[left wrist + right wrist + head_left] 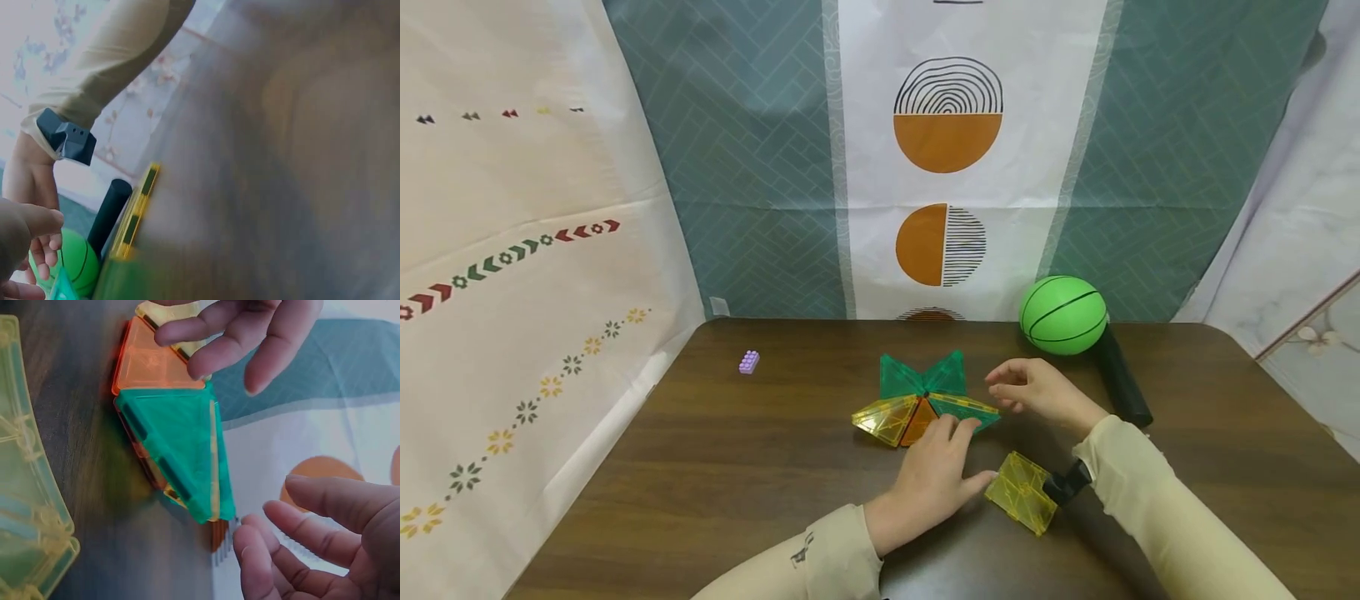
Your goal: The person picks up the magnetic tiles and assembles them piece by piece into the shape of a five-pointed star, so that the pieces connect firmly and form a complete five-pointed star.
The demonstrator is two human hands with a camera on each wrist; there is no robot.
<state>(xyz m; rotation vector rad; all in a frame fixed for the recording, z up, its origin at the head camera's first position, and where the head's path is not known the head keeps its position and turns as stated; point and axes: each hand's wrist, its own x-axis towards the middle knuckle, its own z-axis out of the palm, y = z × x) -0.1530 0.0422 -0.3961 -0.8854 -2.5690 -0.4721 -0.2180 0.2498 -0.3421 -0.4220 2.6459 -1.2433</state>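
Note:
A built shape of translucent magnetic tiles stands mid-table: upright green triangles behind, a yellow tile at left, an orange triangle in front and a green triangle at right. My left hand hovers at its front with fingers spread; whether the fingertips touch the tiles I cannot tell. Right of the shape is my right hand, its fingers loosely bent, apart from the tiles and holding nothing. Two joined yellow tiles lie flat near my left thumb, below the right wrist.
A green ball sits at the table's back right, beside a black cylindrical stick. At the back left lies a small purple toy brick. Patterned cloths hang behind the brown table.

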